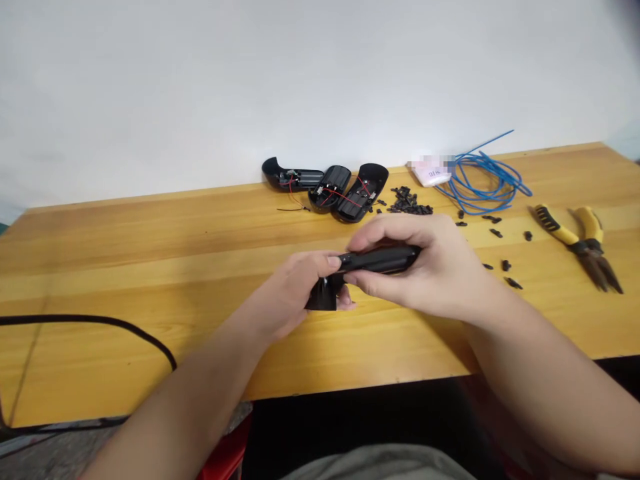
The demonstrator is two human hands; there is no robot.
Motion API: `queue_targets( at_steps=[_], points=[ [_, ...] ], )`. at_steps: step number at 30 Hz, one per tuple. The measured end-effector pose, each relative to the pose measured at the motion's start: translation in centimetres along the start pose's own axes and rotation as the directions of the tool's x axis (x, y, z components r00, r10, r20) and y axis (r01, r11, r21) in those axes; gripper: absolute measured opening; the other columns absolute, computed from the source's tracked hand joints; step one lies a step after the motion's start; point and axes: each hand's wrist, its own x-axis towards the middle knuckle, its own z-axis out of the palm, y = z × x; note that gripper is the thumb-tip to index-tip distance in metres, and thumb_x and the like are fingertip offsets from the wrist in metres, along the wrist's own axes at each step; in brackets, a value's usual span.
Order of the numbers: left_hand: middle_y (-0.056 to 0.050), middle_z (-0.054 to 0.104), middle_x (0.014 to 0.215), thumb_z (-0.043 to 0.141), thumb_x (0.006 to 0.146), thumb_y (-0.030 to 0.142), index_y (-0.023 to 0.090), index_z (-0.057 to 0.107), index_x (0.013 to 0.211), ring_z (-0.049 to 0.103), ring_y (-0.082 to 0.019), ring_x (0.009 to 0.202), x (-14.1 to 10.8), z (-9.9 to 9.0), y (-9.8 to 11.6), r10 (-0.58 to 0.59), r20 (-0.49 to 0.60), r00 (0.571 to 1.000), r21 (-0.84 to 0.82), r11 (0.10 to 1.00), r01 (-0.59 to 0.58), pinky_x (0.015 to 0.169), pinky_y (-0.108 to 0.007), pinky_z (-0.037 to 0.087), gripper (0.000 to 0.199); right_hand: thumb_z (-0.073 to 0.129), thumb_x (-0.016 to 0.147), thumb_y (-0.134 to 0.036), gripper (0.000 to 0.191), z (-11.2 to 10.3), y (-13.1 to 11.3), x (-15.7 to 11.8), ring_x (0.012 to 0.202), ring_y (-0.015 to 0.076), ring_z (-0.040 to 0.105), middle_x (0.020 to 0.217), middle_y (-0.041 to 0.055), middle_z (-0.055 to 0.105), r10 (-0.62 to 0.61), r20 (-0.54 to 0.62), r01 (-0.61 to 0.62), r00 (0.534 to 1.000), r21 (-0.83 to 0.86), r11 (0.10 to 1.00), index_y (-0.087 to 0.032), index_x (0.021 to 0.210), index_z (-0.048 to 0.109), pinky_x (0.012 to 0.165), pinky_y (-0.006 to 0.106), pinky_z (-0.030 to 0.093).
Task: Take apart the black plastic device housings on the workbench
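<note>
A black plastic casing (383, 259) is held in the air above the front half of the wooden table, between both hands. My left hand (295, 287) grips its left end, with the thumb on top and fingertips showing below, beside a part that hangs downward. My right hand (425, 267) is wrapped round the right part, thumb on the near side and fingers on the far side. Beyond the hands lie three opened black casings: one at the left (300, 179), one in the middle (331, 188) and one at the right (361, 193), with red wires.
A pile of small black parts (407, 201) lies behind my right hand, with several more scattered to the right. Farther right are a coiled blue cable (487, 183), a white packet (431, 173) and yellow-handled pliers (587, 247). A black cord (100, 320) crosses the table's left side (125, 267).
</note>
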Motion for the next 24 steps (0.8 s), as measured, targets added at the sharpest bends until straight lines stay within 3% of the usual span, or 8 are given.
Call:
queue_targets(
  at_steps=[4,9,16,24],
  points=[
    [-0.006,0.068,0.073,0.066,0.088,0.045,0.013,0.072,0.086,0.067,-0.016,0.065,-0.2,0.7,0.3,-0.177,-0.008,0.984,-0.141,0.975,0.174,0.072,-0.033,0.062,0.032,0.086,0.077,-0.026,0.014,0.2,0.0,0.2,0.059,0.0148,0.060,0.072,0.0014,0.071,0.243,0.070,-0.251,0.967,0.142,0.957,-0.020,0.086,0.078,0.051,0.026,0.044],
    [-0.005,0.066,0.074,0.059,0.093,0.046,0.014,0.070,0.088,0.067,-0.017,0.060,-0.4,1.1,0.6,-0.243,0.010,0.970,-0.185,0.953,0.241,0.063,-0.033,0.063,0.034,0.089,0.070,-0.031,0.017,0.4,0.4,0.7,0.053,0.0148,0.059,0.068,0.0044,0.073,0.410,0.112,-0.425,0.905,0.217,0.879,-0.019,0.078,0.080,0.047,0.027,0.043],
    [-0.003,0.065,0.066,0.057,0.092,0.049,0.017,0.067,0.085,0.065,-0.016,0.056,-0.4,1.1,0.6,-0.285,0.041,0.958,-0.150,0.946,0.288,0.057,-0.030,0.061,0.035,0.090,0.065,-0.024,0.014,0.7,1.2,1.3,0.059,0.0132,0.065,0.068,0.0031,0.075,0.452,0.217,-0.501,0.865,0.426,0.753,-0.017,0.070,0.079,0.057,0.023,0.052],
    [-0.007,0.070,0.063,0.058,0.089,0.054,0.017,0.070,0.079,0.065,-0.017,0.057,-1.1,0.9,0.9,-0.310,0.095,0.946,-0.165,0.932,0.322,0.060,-0.031,0.061,0.040,0.086,0.083,-0.042,0.025,0.0,1.0,1.0,0.075,0.0150,0.070,0.088,0.0030,0.078,0.309,0.297,-0.413,0.904,0.417,0.810,-0.021,0.094,0.081,0.069,0.025,0.055]
  ],
)
